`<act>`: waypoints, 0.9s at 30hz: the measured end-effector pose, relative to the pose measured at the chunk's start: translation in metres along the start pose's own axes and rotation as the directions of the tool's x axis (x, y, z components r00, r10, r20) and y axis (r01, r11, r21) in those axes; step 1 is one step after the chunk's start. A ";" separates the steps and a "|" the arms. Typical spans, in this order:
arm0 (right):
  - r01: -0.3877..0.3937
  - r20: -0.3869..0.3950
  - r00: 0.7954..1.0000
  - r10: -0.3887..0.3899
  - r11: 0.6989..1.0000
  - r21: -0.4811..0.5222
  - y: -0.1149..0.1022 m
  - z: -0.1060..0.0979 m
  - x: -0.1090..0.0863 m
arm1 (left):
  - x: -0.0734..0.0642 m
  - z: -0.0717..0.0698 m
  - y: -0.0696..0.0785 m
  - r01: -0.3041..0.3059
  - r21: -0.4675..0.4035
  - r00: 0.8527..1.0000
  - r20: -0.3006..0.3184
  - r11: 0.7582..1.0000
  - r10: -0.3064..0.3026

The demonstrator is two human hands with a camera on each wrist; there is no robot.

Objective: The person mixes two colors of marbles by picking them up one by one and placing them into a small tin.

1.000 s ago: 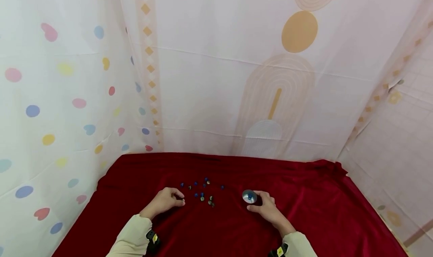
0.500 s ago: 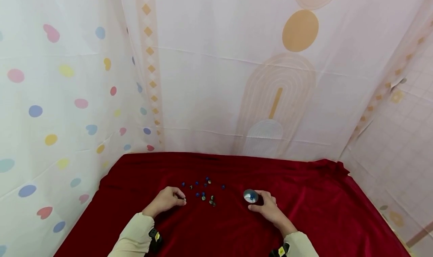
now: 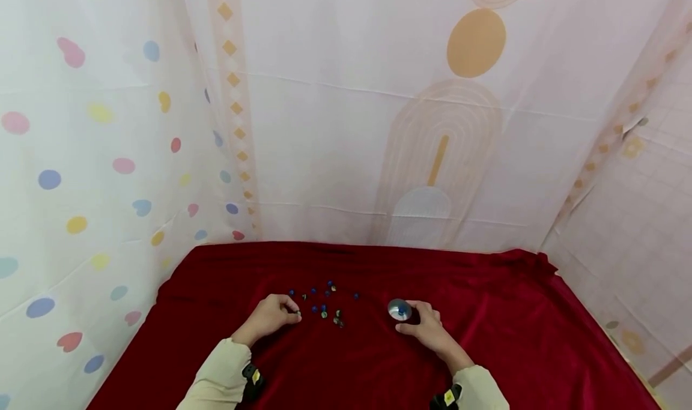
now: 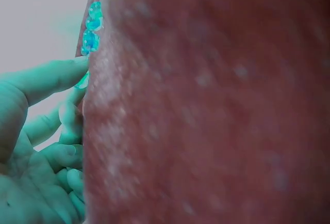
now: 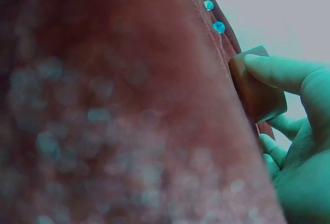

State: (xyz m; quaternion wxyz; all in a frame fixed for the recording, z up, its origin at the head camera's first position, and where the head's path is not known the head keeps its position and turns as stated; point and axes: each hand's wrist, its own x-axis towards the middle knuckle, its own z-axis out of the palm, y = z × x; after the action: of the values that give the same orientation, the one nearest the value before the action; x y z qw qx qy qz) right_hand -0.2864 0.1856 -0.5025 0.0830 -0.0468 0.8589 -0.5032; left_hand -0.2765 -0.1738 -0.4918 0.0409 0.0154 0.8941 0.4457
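Note:
My left hand (image 3: 268, 318) is low over the red cloth, left of the scattered marbles. Its thumb and index finger pinch a clear glass marble (image 4: 82, 81), which peeks out below the thumb in the left wrist view. My right hand (image 3: 430, 328) holds a small silvery metal cup (image 3: 395, 316) upright on the cloth, thumb on the near side and fingers behind. Inside the cup lies something blue (image 3: 402, 308), like a marble. Between the hands, several dark blue marbles (image 3: 323, 308) and greenish clear marbles (image 3: 336, 320) lie loose.
Dark red velvety cloth (image 3: 367, 368) covers the table, with wrinkles at the far right corner. Patterned white curtains (image 3: 324, 128) hang behind it and on both sides. A lone blue marble (image 3: 355, 296) lies nearest the cup.
My left hand has edged slightly right, toward the marbles, with its thumb and index finger at the tiny marble. My right hand and the cup have stayed nearly in place.

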 end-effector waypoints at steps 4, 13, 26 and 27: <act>0.007 -0.008 1.000 -0.007 1.000 0.000 -0.002 0.001 0.000 | 0.005 0.002 0.007 -0.020 -0.016 1.000 -0.005 1.000 0.020; 0.021 -0.004 1.000 -0.021 1.000 -0.004 -0.002 0.006 -0.001 | 0.011 0.013 0.029 -0.055 -0.037 0.998 -0.010 0.998 0.055; 0.031 -0.012 0.999 -0.031 0.999 -0.017 0.000 0.006 0.000 | 0.025 0.032 0.060 -0.132 -0.057 0.990 0.040 0.990 0.134; 0.031 -0.010 0.999 -0.031 0.999 -0.015 0.001 0.007 0.000 | 0.025 0.034 0.062 -0.129 -0.062 0.990 0.047 0.990 0.132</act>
State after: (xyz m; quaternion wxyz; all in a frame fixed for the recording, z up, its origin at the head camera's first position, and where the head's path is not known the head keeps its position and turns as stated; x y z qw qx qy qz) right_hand -0.2848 0.1803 -0.5061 0.0702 -0.0581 0.8623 -0.4981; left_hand -0.2991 -0.1075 -0.4644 0.0346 0.0841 0.8763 0.4731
